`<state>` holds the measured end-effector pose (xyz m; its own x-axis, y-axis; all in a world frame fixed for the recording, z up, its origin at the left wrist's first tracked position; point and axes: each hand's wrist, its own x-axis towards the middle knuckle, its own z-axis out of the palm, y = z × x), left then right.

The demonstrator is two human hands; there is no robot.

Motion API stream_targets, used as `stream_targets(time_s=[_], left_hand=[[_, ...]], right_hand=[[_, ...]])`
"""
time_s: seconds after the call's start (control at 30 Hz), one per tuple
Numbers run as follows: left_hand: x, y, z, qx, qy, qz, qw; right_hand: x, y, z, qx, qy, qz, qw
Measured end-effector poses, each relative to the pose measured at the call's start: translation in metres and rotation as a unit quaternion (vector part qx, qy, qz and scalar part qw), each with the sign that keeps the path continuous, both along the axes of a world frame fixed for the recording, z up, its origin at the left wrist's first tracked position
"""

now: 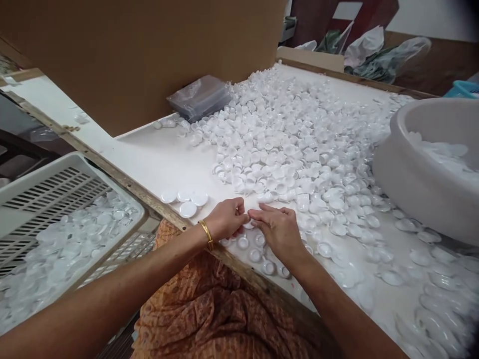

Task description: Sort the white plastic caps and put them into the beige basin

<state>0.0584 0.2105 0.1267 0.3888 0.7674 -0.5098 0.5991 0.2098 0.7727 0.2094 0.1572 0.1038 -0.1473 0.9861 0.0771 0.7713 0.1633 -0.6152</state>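
Note:
Near the table's front edge my left hand (227, 218) and my right hand (281, 228) meet at the fingertips. Both pinch at a small white round piece (248, 225), partly covered by the fingers. Just below them on the tabletop lie several small white ring-bottomed pieces (255, 255), apparently tiny cups or dishes. Left of my left hand rests a group of flat white saucers (187, 209). A large heap of small glossy white cup-like pieces (284, 144) spreads across the table beyond my hands.
A white slatted plastic basket (127, 192) with white pieces stands at the left below the table edge. At the right sits a big pale tub (404, 164) with more pieces. A clear-wrapped grey pack (202, 97) lies by the tall brown cardboard panel (157, 55). Wooden edging (130, 192) borders the table.

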Motion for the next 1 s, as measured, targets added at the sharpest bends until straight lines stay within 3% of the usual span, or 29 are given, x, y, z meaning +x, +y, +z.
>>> stream_targets(time_s=[0.17, 0.23, 0.3, 0.4, 0.53, 0.6, 0.67, 0.8, 1.0], left_hand=[[-0.002, -0.003, 0.002, 0.008, -0.001, 0.014, 1.0], [-0.006, -0.006, 0.004, 0.069, 0.023, 0.014, 0.997], [-0.01, -0.013, 0.006, 0.198, 0.047, 0.002, 0.979], [-0.017, -0.033, 0.004, 0.402, 0.071, -0.066, 0.911], [-0.022, -0.056, -0.008, 0.574, 0.123, -0.136, 0.798], [-0.024, -0.058, -0.016, 0.624, 0.146, -0.13, 0.757], [-0.024, -0.056, -0.021, 0.645, 0.155, -0.137, 0.736], [-0.022, -0.052, -0.024, 0.655, 0.151, -0.127, 0.729], [-0.02, -0.061, -0.024, 0.596, 0.179, -0.144, 0.769]], right_hand=[[-0.002, 0.0, 0.005, 0.015, -0.015, -0.001, 1.0], [-0.004, -0.002, 0.008, 0.026, -0.018, 0.0, 0.999], [-0.005, -0.003, 0.009, 0.039, -0.019, 0.001, 0.999], [-0.006, -0.007, 0.012, 0.053, -0.019, -0.002, 0.998], [-0.009, -0.01, 0.015, 0.069, -0.011, -0.005, 0.998], [-0.011, -0.009, 0.014, 0.076, -0.01, -0.004, 0.997], [-0.014, -0.006, 0.012, 0.081, -0.009, -0.006, 0.997], [-0.02, -0.002, 0.004, 0.102, -0.015, -0.017, 0.994], [-0.012, -0.007, -0.021, 0.15, -0.079, 0.01, 0.985]])
